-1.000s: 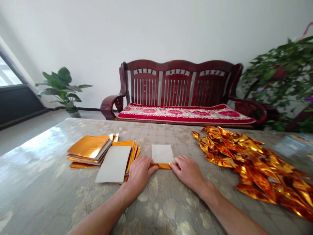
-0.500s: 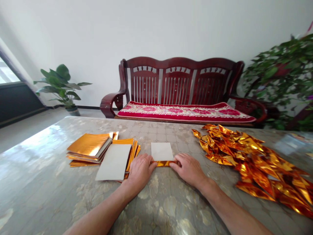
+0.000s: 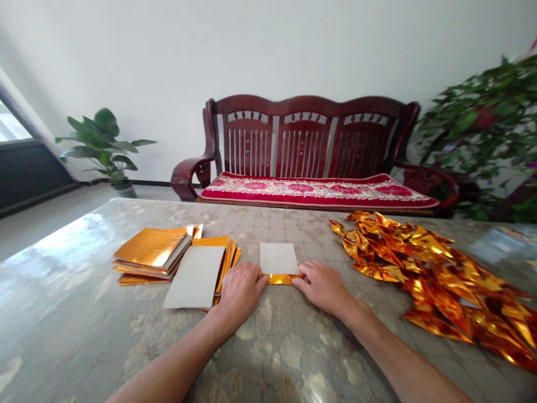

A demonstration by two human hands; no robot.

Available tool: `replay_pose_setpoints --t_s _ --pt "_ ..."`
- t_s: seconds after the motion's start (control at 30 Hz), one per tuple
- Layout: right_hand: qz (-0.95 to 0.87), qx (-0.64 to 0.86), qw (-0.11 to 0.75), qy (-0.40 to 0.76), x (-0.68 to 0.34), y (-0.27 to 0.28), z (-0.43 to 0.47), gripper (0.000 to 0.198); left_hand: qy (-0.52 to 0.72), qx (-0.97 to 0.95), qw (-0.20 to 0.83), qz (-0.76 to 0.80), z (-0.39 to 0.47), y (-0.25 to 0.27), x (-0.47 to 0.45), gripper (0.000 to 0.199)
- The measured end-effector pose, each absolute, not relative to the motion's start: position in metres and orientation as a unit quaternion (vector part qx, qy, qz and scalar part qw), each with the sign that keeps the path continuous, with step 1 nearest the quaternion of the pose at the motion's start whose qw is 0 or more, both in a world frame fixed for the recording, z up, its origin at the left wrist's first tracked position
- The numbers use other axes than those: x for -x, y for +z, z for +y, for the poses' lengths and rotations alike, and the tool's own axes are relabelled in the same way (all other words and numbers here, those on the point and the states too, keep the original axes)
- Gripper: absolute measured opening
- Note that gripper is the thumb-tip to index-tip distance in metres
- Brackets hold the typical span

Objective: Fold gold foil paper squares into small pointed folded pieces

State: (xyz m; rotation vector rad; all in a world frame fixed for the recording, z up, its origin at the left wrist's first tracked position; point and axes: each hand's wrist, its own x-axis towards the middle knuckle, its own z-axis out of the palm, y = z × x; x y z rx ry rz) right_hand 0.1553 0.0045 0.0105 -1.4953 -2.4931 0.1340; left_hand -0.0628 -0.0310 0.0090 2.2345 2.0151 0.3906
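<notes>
A sheet of gold foil paper [image 3: 277,257] lies pale side up on the table in front of me. Its near edge is folded over into a narrow shiny gold strip. My left hand [image 3: 242,285] is closed on the left end of that fold, thumb and fingers pinching it. At the right end, my right hand [image 3: 321,284] pinches the same fold. Just left of my left hand is a fanned pile of foil sheets with a pale sheet [image 3: 196,277] on top. A second stack of gold sheets [image 3: 151,246] sits farther left.
On the right side of the table spreads a heap of folded gold foil pieces [image 3: 419,257]. A clear plastic bag [image 3: 499,246] lies beyond it. Past the table [image 3: 126,336] stand a dark red wooden bench [image 3: 302,140] and leafy plants [image 3: 103,145] on either side.
Both hands stay at the fold with almost no movement. The gold strip now looks flatter and catches the light more brightly. The view has shifted very slightly.
</notes>
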Motion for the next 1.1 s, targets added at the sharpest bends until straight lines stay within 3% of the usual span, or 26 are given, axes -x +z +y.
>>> replay_pose_setpoints --t_s 0.6,1.1 --pt "-0.821 0.564 0.089 0.025 -0.144 0.017 0.0 0.017 0.114 -0.741 0.026 0.661 -0.029 0.006 0.063 0.027" --pt "-0.811 0.58 0.071 0.021 -0.14 0.019 -0.003 0.018 0.185 -0.755 0.037 0.628 -0.03 0.004 0.062 0.016"
